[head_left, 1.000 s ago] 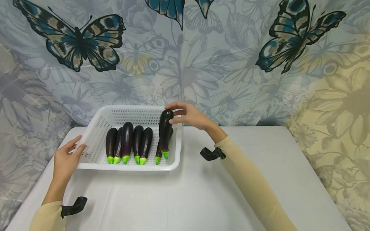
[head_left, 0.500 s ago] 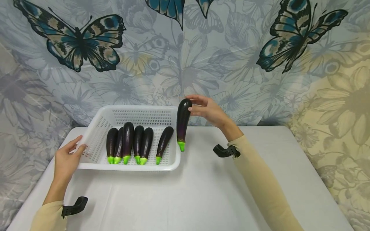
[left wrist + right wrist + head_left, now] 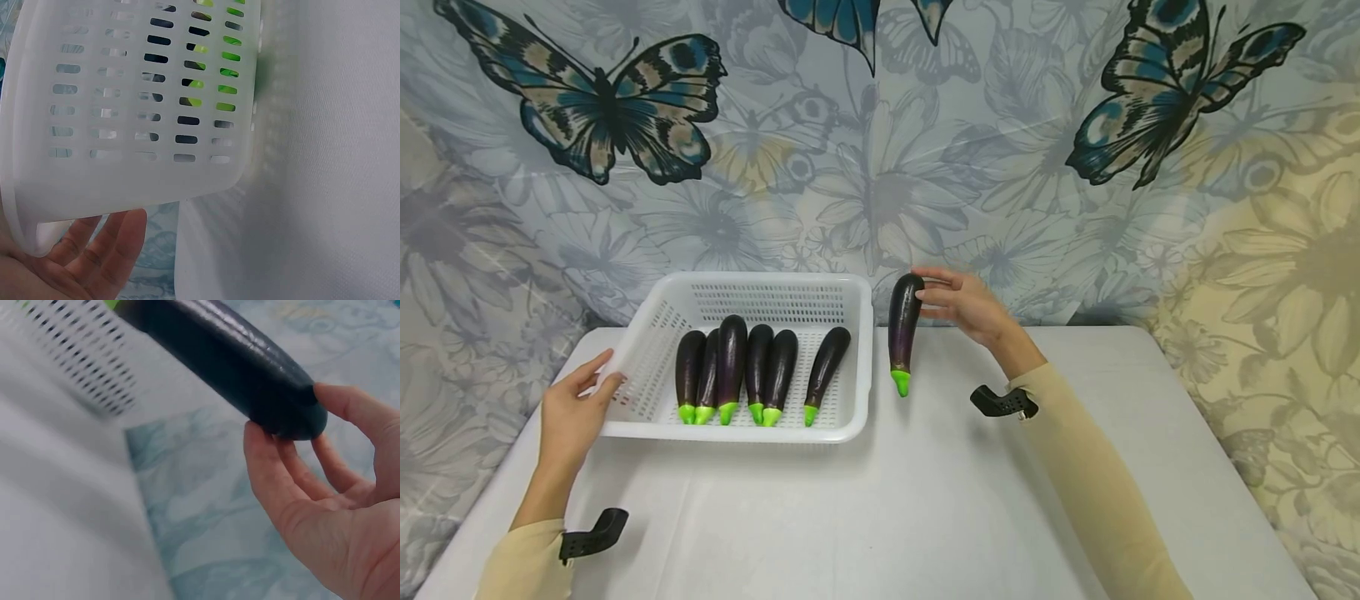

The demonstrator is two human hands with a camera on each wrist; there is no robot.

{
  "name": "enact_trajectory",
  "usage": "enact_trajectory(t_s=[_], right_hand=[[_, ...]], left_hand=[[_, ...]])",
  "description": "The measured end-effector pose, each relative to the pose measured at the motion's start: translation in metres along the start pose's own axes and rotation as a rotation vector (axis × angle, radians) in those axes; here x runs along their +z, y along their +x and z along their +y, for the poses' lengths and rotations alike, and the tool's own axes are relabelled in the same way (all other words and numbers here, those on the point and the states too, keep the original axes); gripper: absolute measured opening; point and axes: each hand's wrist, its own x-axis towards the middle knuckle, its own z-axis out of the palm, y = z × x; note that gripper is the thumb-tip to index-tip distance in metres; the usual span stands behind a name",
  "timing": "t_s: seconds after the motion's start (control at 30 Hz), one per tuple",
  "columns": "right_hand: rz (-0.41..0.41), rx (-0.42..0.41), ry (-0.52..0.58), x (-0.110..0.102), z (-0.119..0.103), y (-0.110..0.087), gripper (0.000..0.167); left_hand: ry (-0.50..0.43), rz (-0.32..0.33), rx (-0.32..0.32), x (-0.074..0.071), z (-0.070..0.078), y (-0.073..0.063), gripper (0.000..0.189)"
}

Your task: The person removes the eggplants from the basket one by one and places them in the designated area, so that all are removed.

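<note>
A white perforated plastic basket (image 3: 730, 432) stands at the table's left. Inside it lie several dark purple eggplants with bright green stem ends, most in a row and one eggplant (image 3: 827, 375) apart at the right. My left hand (image 3: 571, 417) grips the basket's left rim; in the left wrist view its fingers (image 3: 122, 250) reach under the rim at the corner. My right hand (image 3: 966, 308) pinches an eggplant (image 3: 903, 325) by its rounded end, right of the basket, green end pointing down. In the right wrist view the thumb and fingertips press on either side of this eggplant (image 3: 237, 362).
A white cloth covers the table (image 3: 880, 517), with bare surface in front of and right of the basket. Behind the table hangs a backdrop (image 3: 910, 183) with flowers and butterflies. A black wrist mount (image 3: 1003, 402) sticks out from the right sleeve, another black mount (image 3: 595, 535) from the left.
My right hand has lifted the eggplant out over the basket's right rim, carried it right, then lowered it slightly. The left hand and the basket have stayed put.
</note>
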Motion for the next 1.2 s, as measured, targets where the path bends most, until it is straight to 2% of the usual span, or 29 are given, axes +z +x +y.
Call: enact_trajectory(t_s=[0.3, 0.6, 0.87, 1.2], right_hand=[[0.036, 0.072, -0.078, -0.018, 0.044, 0.004, 0.050], [0.009, 0.120, -0.062, -0.017, 0.069, 0.010, 0.050], [0.027, 0.146, -0.071, -0.011, 0.075, 0.014, 0.052], [0.008, 0.143, -0.178, -0.010, 0.078, 0.017, 0.050]], left_hand=[[0.018, -0.002, -0.004, 0.002, 0.001, 0.001, 0.048], [0.001, 0.006, -0.010, -0.002, 0.001, 0.000, 0.048], [0.002, 0.000, -0.008, -0.001, 0.001, 0.000, 0.048], [-0.001, 0.018, -0.019, 0.002, -0.004, 0.003, 0.047]])
